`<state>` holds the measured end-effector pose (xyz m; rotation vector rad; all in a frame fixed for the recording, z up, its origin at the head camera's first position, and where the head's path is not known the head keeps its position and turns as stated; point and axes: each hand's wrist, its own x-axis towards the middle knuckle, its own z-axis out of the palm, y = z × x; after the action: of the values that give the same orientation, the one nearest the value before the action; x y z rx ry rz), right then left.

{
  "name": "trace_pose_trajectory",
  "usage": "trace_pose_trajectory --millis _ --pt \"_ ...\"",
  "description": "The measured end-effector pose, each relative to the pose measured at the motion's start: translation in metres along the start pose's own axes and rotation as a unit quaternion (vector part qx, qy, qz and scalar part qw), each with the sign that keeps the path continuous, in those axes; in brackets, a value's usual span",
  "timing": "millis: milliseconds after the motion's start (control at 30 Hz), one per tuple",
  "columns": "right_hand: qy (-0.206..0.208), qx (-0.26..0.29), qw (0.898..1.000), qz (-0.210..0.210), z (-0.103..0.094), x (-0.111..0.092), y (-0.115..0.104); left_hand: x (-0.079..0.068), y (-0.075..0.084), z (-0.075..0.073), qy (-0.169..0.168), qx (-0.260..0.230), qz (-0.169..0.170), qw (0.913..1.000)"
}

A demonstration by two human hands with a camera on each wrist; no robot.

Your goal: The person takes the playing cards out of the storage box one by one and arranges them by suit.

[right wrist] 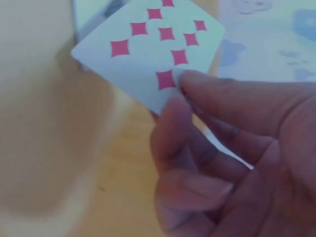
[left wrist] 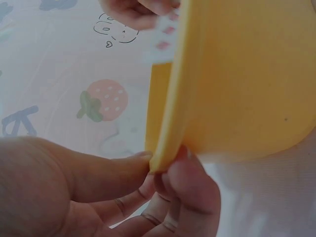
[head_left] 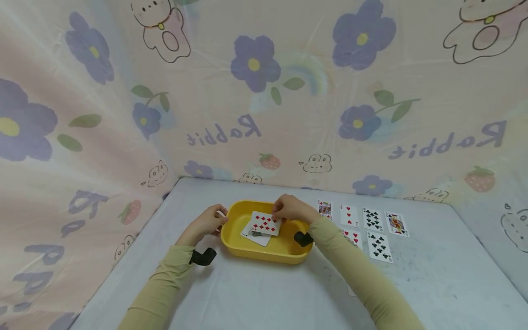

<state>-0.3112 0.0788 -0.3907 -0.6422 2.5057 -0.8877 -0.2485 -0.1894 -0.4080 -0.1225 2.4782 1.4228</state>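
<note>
A yellow tray (head_left: 264, 256) with raised walls stands on the table. My left hand (head_left: 206, 222) pinches its left rim (left wrist: 170, 123) between thumb and fingers. Over the tray's inside, my right hand (head_left: 294, 208) holds a playing card (head_left: 264, 223) with red diamonds by one corner, thumb on the printed face (right wrist: 158, 44). Beneath that card, another white playing card (head_left: 260, 239) lies face up in the tray, partly covered. In the left wrist view, the diamond card (left wrist: 165, 42) shows partly behind the rim.
To the right, several face-up playing cards lie in rows, among them a hearts card (head_left: 349, 215), a clubs card (head_left: 380, 247) and a picture card (head_left: 397, 224). My right forearm (head_left: 363, 275) hides part of them. A patterned curtain (head_left: 288, 114) hangs behind the white table (head_left: 264, 298).
</note>
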Motion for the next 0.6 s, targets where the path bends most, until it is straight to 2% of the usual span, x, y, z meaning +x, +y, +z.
trace_pose_trajectory --millis 133,233,433,600 --pt "0.043 0.027 0.998 -0.032 -0.019 -0.022 0.000 0.000 0.000 0.001 0.002 -0.002 0.002 1.0000" --pt "0.068 0.058 0.995 -0.038 -0.031 -0.042 0.004 0.000 0.000 0.001 0.003 -0.006 0.005 1.0000" --pt "0.061 0.130 0.989 -0.024 -0.040 -0.087 0.027 0.000 -0.001 0.001 0.000 -0.007 0.000 1.0000" --pt "0.072 0.158 0.985 -0.017 -0.038 -0.120 0.056 0.000 -0.001 0.001 0.000 -0.005 0.000 1.0000"
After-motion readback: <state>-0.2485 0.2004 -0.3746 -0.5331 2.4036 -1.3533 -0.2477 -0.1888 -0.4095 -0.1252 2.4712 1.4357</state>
